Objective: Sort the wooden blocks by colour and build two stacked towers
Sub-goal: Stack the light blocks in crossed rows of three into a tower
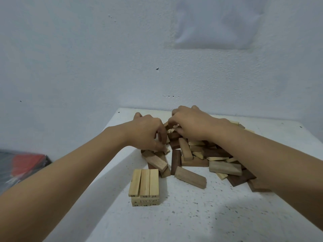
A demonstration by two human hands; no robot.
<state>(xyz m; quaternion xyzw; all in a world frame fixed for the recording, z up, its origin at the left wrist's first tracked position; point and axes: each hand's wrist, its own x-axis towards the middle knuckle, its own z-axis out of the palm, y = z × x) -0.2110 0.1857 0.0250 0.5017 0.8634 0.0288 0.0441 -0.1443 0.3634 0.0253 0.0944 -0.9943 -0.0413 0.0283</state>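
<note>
Entry, head view, remote station. Largest first: the white speckled table sits against a pale wall, and a black-and-red bundle lies off its left edge, well apart from the work. The mixed pile of pale and dark wooden blocks takes up the middle and right of the table, still unsorted. The pale tower stands just in front of the pile's left edge with about three layers showing, three blocks across the top. I see no dark tower yet, so I judge the task early. The left hand is on the pile's left flank, fingers curled down with the tips among the blocks; I cannot tell whether they grip one. The right hand arches over the crest, fingers curled into the pale pieces there; its grip is hidden too. The step in hand appears to be picking pale blocks for the next layer. To do it well, I would lift from the crest rather than drag, so loose pieces such as the dark block do not slide into the tower. Then I would lay the next three crosswise to the top layer, ends flush.
</note>
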